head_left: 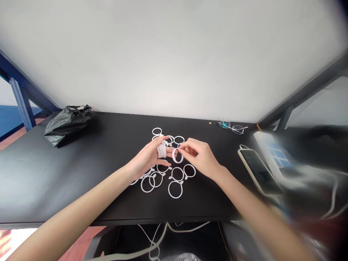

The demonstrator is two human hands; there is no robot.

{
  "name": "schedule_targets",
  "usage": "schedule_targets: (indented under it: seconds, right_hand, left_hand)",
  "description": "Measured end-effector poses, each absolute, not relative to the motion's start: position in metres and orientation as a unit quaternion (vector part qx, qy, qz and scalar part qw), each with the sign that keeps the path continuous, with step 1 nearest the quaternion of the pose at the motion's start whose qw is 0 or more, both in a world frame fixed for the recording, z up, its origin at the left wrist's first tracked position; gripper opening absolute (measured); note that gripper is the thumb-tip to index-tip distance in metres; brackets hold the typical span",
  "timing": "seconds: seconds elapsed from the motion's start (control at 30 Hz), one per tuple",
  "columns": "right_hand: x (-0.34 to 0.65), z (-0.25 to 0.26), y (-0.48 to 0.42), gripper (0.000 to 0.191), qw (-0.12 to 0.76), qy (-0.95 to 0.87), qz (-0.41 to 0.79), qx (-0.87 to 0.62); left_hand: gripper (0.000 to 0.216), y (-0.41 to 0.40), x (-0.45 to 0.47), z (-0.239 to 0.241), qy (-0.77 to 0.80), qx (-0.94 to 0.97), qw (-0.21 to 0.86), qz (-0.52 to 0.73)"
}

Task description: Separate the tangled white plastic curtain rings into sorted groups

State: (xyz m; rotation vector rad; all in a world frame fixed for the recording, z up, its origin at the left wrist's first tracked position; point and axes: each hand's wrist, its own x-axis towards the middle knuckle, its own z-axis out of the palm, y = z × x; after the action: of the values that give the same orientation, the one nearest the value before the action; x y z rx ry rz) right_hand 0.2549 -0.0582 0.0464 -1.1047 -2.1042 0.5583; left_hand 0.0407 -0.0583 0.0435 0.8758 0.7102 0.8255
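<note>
Several white plastic rings with small tabs, like curtain rings, lie loose on the black table; one white ring (175,189) is nearest me. My left hand (148,156) has its fingers stretched out to the right, with a stack of white rings (161,151) around them. Thumb and little finger stay outside the stack. Between the thumb and fingertips of my right hand (199,154), a single white ring (177,156) is pinched, close to the left fingertips. More loose rings (157,131) lie behind the hands, partly hidden by them.
A crumpled black plastic bag (69,123) sits at the table's back left. Eyeglasses (231,126) rest near the wall at the right. A phone (259,170) lies beside a white box (273,154) and blurred cables. White cables (163,235) hang below the front edge.
</note>
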Motion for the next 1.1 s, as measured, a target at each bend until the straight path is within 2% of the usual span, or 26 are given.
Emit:
schedule_targets:
  seconds: [0.17,0.27,0.33,0.43,0.53,0.6,0.77,0.83,1.1]
  right_hand:
    - [0.242,0.039,-0.060,0.016,0.385,-0.838,0.151,-0.355]
    - [0.248,0.035,-0.061,0.016,0.403,-0.829,0.166,-0.352]
    - [0.255,0.037,-0.062,0.015,0.396,-0.799,0.216,-0.397]
    - [0.261,0.044,-0.066,0.024,0.362,-0.708,0.389,-0.465]
    - [0.257,0.051,-0.072,0.040,0.313,-0.638,0.578,-0.402]
    - [0.248,0.054,-0.079,0.043,0.294,-0.623,0.650,-0.322]
    - [0.226,0.057,-0.099,0.034,0.361,-0.599,0.629,-0.340]
    - [0.221,0.058,-0.104,0.031,0.387,-0.568,0.637,-0.350]
    - [0.216,0.053,-0.106,0.026,0.399,-0.401,0.743,-0.357]
  left_hand:
    - [0.040,-0.060,0.038,0.043,0.244,0.387,0.820,0.344]
    - [0.037,-0.058,0.035,0.041,0.223,0.391,0.819,0.355]
    - [0.032,-0.056,0.033,0.041,0.208,0.404,0.812,0.367]
    - [0.025,-0.060,0.033,0.044,0.208,0.500,0.752,0.376]
    - [0.020,-0.072,0.038,0.049,0.219,0.665,0.611,0.371]
    - [0.018,-0.083,0.042,0.052,0.207,0.752,0.519,0.351]
    - [0.014,-0.098,0.051,0.054,0.132,0.820,0.415,0.370]
    - [0.012,-0.100,0.051,0.055,0.119,0.826,0.408,0.370]
    - [0.018,-0.106,0.052,0.054,0.118,0.836,0.427,0.325]
